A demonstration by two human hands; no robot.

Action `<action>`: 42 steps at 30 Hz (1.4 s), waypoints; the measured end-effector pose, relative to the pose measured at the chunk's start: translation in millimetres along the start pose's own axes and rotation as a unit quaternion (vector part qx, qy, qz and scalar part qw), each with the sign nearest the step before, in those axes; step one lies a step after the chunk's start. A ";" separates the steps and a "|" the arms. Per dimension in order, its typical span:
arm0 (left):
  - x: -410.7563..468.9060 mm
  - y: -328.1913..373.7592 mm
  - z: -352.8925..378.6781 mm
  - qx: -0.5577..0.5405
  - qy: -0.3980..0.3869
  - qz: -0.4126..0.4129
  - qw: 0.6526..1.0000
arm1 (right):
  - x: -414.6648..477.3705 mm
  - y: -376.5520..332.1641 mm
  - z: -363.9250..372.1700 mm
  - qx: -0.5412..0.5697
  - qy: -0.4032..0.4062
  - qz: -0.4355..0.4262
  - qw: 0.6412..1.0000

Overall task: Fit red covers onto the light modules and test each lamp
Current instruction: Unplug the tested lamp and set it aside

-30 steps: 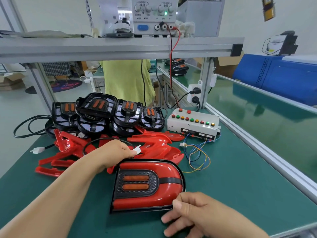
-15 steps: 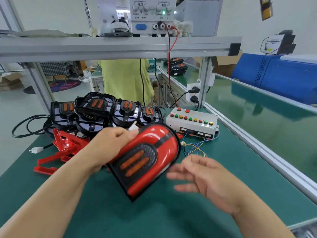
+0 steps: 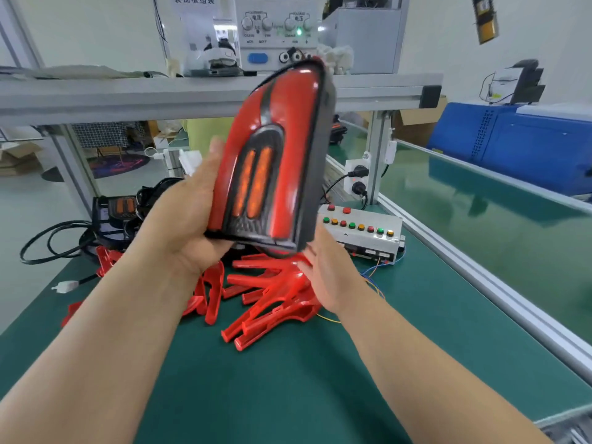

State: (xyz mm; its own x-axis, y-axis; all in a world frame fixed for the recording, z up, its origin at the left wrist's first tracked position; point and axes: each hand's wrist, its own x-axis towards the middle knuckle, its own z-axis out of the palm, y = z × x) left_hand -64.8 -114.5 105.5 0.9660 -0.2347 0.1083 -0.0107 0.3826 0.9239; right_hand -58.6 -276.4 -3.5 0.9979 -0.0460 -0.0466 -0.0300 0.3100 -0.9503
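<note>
An assembled lamp point(image 3: 275, 158), red cover over a black module with two orange strips, is held upright and raised in front of my face. My left hand point(image 3: 189, 225) grips its left side and lower edge, thumb along the red cover. At the lamp's lower right corner my right hand point(image 3: 326, 270) shows straight fingers, palm facing the lamp; whether it touches is unclear. Loose red covers point(image 3: 272, 293) lie piled on the green bench below. A bare black module point(image 3: 120, 208) shows at the left. The test box point(image 3: 362, 232) with coloured buttons sits to the right.
A power supply point(image 3: 275, 33) stands on the aluminium shelf point(image 3: 128, 94) above. Black cables point(image 3: 54, 241) and a white connector point(image 3: 65, 286) lie at the left. The bench's aluminium rail point(image 3: 480, 283) runs along the right, with a green conveyor beyond.
The lamp has been lifted from the bench and turned upright, much higher and closer to the camera. My right hand has come in under its lower right corner.
</note>
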 end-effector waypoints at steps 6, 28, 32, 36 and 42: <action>15.6 -9.9 -22.1 -0.100 0.066 -0.113 0.986 | -1.2 -2.3 -3.1 0.240 -0.071 0.097 0.963; 21.9 -67.3 35.2 0.070 0.069 -0.070 0.993 | -28.4 -47.1 -41.0 0.217 0.070 -0.080 0.970; 17.7 -76.9 63.1 0.032 0.024 -0.093 0.995 | -32.7 -61.0 -70.4 0.227 0.100 -0.123 0.961; 15.0 -88.7 94.9 0.007 -0.035 -0.190 0.981 | -46.7 -72.3 -102.7 0.207 0.161 -0.144 0.954; 11.2 -108.4 142.8 -0.015 -0.102 -0.229 0.968 | -71.4 -82.3 -150.7 0.149 0.242 -0.168 0.944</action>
State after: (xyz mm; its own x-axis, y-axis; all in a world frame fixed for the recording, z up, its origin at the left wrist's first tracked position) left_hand -89.6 -286.3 59.0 0.7963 -0.5562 -0.2380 0.4176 0.2207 0.8814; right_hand -136.1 -441.7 31.7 0.8025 -0.5955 0.0375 0.3727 0.4512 -0.8109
